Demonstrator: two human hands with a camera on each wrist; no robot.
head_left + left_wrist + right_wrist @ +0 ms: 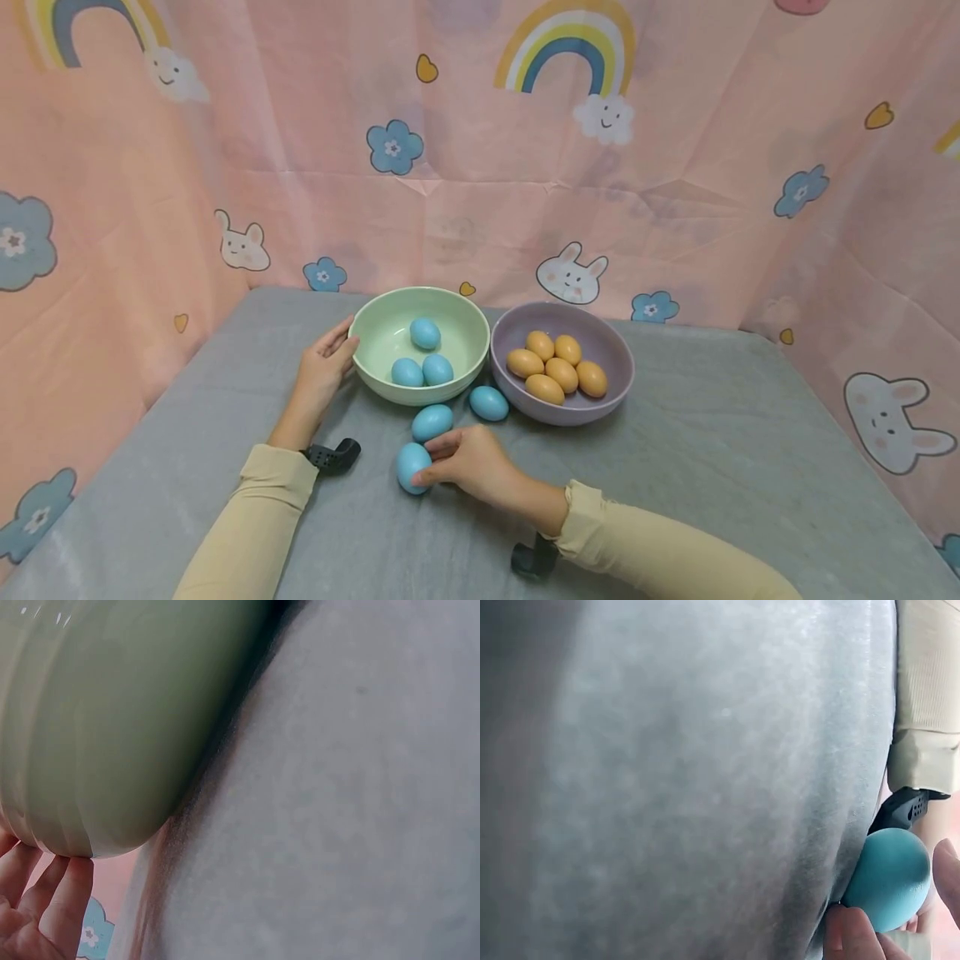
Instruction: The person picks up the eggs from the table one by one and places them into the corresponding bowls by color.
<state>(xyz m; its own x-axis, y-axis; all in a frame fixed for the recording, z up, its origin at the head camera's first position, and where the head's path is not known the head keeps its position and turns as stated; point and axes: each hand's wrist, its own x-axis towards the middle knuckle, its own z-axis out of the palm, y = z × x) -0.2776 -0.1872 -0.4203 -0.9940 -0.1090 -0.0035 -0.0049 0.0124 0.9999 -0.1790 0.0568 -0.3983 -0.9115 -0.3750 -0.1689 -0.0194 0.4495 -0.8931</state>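
Observation:
A light green bowl [420,297] holds three blue eggs [425,333]. Against its outer left wall rest the fingertips of my left hand [322,367], the fingers fairly straight; the left wrist view shows these fingers [66,900] touching the bowl's side [112,727]. In front of the bowl, my right hand [480,467] has thumb and fingers around a blue egg [412,468] on the table. In the right wrist view the fingers [855,937] touch this egg [891,877], with the thumb close on its other side. Another blue egg [432,423] lies just beyond it.
Touching the green bowl on the right stands a purple bowl [618,362] with several orange-brown eggs [562,375]. One more blue egg [489,403] lies in front, between the bowls. Grey cloth [712,450] covers the table; a pink patterned curtain [465,217] hangs behind.

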